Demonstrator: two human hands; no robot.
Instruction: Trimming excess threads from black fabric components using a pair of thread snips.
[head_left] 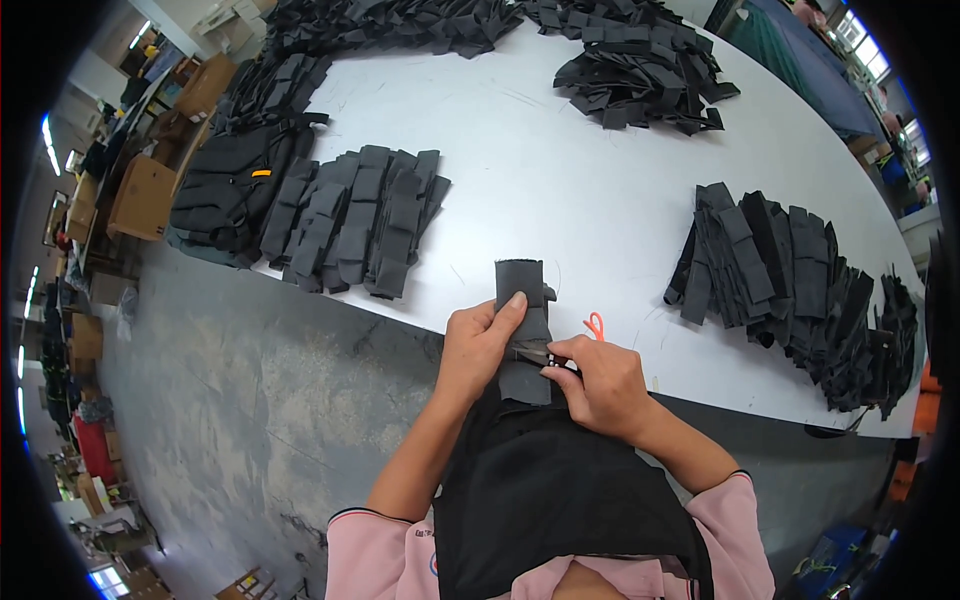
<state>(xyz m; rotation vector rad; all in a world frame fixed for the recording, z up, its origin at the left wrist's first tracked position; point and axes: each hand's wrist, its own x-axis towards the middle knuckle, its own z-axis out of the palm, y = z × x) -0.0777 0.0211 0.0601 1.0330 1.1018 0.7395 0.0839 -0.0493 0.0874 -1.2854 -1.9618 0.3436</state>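
Gripping a black fabric strip (pixel 522 320) between left-hand fingers (pixel 505 310), right-hand fingers (pixel 565 352) pinched on snips (pixel 535 352).

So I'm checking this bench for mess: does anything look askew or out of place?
Nothing is damaged or spilled. The left hand holds a black fabric strip upright while the right hand works it with a small tool with an orange loop. The far heap lies jumbled, while the left stack is neater.
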